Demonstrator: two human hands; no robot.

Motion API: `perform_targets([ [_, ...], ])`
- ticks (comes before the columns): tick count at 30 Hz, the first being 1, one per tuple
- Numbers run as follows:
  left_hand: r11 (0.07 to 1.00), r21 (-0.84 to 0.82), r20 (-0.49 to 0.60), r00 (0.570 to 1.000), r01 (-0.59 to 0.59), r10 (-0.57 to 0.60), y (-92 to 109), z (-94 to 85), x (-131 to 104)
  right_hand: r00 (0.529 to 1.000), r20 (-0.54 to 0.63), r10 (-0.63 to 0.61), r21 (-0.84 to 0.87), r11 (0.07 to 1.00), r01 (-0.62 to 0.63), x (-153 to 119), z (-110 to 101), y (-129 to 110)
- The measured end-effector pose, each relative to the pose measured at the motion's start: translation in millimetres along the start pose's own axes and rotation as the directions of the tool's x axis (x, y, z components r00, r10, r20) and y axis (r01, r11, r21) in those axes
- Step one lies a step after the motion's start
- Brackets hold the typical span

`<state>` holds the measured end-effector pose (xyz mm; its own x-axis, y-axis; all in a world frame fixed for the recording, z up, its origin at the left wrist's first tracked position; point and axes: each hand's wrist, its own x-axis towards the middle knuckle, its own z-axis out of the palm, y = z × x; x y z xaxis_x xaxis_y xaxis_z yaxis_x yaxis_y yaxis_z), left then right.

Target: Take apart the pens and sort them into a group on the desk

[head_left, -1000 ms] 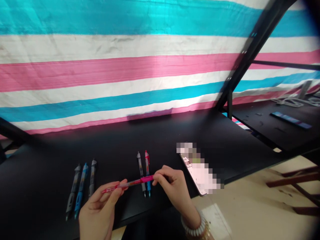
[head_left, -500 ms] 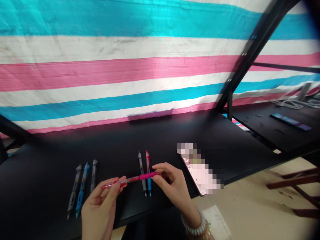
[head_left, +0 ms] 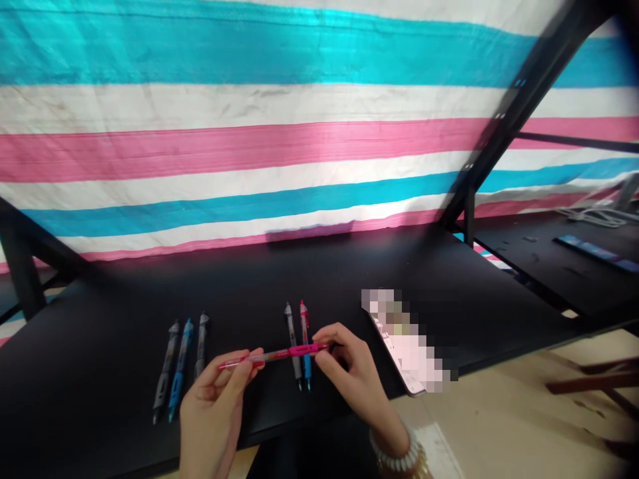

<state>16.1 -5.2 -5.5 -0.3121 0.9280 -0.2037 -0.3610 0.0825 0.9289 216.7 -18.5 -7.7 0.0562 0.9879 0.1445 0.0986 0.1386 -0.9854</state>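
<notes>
- In the head view, a slim pink pen with a clear barrel and a bright pink grip (head_left: 279,356) is held nearly level above a smooth black desk (head_left: 249,279); it serves as the landmark here.
- At the pen's left end, the bare left hand (head_left: 214,399) pinches the barrel between thumb and fingers.
- At its right end, just past the bright grip, the right hand (head_left: 352,366) pinches it with thumb and index finger; a bracelet of pale beads (head_left: 399,459) circles that wrist.
- Behind the pen, partly crossed by it, two pens lie side by side on the desk: a grey clear-barrelled pen (head_left: 291,329) and a pen with a red-pink top and blue grip (head_left: 304,326).
- Left of the pen lie three more: a dark grey pen (head_left: 166,372), a blue pen (head_left: 181,369) beside it, and another grey pen (head_left: 201,342), partly hidden by the left hand.
- Right of the pen, beyond the right hand, rests a flat pale-pink slab (head_left: 399,342), its surface pixelated.
- Well beyond the pen hangs a sheet striped blue, white and pink (head_left: 249,153).
</notes>
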Motion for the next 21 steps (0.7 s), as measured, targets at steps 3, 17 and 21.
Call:
perform_targets([
  [3, 1.0, -0.003, 0.015, 1.0, -0.009, 0.009, -1.3, -1.9, 0.0, 1.0, 0.016, 0.024, -0.038, 0.999, -0.023, -0.5, -0.4, 0.4],
  [17, 0.999, -0.006, 0.062, 0.997, -0.051, 0.051, -0.6, -0.6, -4.2, 1.0, -0.001, -0.028, -0.02, 0.999, 0.028, -1.8, -0.3, 0.9],
  [21, 0.999, -0.005, 0.064, 0.997, -0.05, 0.05, -1.0, -1.2, -5.2, 1.0, -0.012, -0.013, -0.054, 0.998, 0.012, -2.4, -0.1, 0.7],
])
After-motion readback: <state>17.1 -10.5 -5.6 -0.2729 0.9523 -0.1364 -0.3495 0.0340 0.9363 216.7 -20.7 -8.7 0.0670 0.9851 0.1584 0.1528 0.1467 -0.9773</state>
